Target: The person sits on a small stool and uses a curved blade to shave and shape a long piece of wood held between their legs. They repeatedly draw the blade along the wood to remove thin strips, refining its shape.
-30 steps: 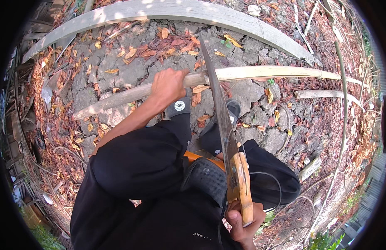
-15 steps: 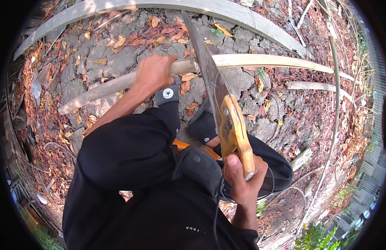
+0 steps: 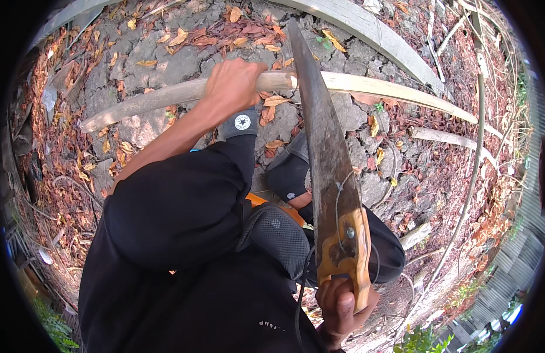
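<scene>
Moved: our saw (image 3: pixel 326 153) has slid forward along the pole since a second ago.
Left hand (image 3: pixel 232 85): clamps the pale pole (image 3: pixel 378 88).
Right hand (image 3: pixel 341 306): wraps the saw's handle.
Progress: we judge the cut incomplete; pole uncut.

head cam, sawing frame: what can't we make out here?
- Left hand: palm and fingertips, wrapped round the pale pole.
- Saw: teeth and any cut in the pole too fine to tell; blade tip crosses the pole.
- Right hand: partly behind the wooden handle, near the lower edge.
- Pole's right end: thins out towards the rim.
- Feet: only one dark shoe shows, behind blade and knee.
</scene>
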The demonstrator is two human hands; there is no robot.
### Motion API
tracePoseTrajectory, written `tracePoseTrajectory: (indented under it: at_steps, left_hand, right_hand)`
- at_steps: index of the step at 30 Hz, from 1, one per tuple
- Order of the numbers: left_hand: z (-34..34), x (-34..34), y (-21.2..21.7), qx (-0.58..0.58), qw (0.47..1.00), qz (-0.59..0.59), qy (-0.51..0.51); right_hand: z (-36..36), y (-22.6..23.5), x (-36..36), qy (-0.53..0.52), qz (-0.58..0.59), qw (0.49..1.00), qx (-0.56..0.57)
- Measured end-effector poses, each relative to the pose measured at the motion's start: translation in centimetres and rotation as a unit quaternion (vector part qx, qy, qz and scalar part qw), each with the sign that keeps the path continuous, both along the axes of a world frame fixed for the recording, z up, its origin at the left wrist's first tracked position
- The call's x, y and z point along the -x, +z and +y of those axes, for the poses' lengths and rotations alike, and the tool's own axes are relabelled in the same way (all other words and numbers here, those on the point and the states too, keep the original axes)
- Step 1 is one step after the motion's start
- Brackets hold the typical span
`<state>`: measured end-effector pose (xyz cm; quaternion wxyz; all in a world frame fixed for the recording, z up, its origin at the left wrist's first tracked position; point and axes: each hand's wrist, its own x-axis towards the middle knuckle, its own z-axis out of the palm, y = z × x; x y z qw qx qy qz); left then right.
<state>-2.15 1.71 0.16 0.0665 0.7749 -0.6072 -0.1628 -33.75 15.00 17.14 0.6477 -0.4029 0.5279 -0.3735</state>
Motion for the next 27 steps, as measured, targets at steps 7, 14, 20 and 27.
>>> tracePoseTrajectory:
  at_steps: [7, 14, 20, 27]
  left_hand:
    - [-0.8, -0.4, 0.5, 0.019, 1.000, -0.008, 0.003]
    - [0.6, 0.8, -0.4, -0.014, 1.000, -0.004, -0.001]
    - [-0.3, -0.2, -1.0, 0.005, 1.000, -0.022, 0.007]
    - [-0.7, -0.2, -1.7, -0.026, 1.000, 0.003, 0.002]
  right_hand:
    - [-0.4, 1.2, 0.6, 0.077, 0.090, 0.992, 0.050]
    - [-4.9, -1.6, -3.2, 0.135, 0.144, 0.980, -0.002]
    - [-2.9, -0.6, -1.2, 0.085, 0.012, 0.995, 0.045]
    - [-1.4, -1.5, -1.2, 0.085, 0.105, 0.990, 0.045]
